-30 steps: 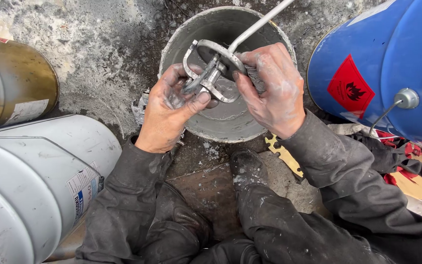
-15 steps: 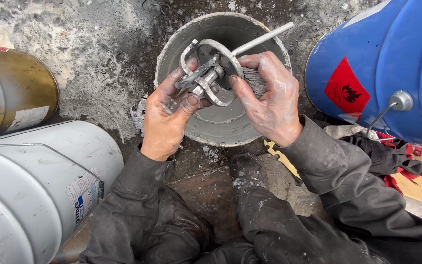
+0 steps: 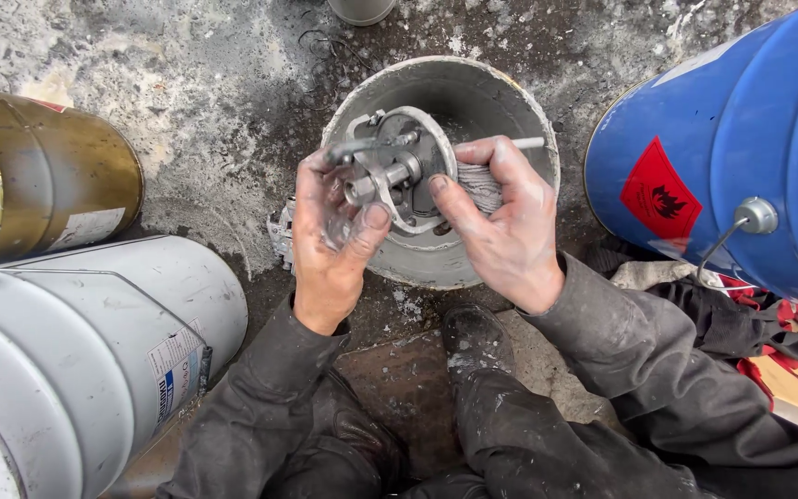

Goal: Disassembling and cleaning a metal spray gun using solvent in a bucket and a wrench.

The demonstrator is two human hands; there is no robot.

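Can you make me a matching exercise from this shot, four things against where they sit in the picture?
Things:
1. blue drum
2. white drum
3. brass-coloured can
4. grey bucket

Places:
A. lower left, on its side
B. centre, under the hands
C. right edge
D. upper left, on its side

Pairs: 1-C, 2-A, 3-D, 4-B

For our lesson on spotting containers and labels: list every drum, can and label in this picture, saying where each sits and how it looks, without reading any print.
Blue drum, right: red diamond label with a black flame symbol.
White drum, lower left, lying on its side: pale rectangular label with a blue patch.
Gold can, upper left, lying on its side: whitish label strip.
Grey bucket, centre, behind both hands: no label visible.
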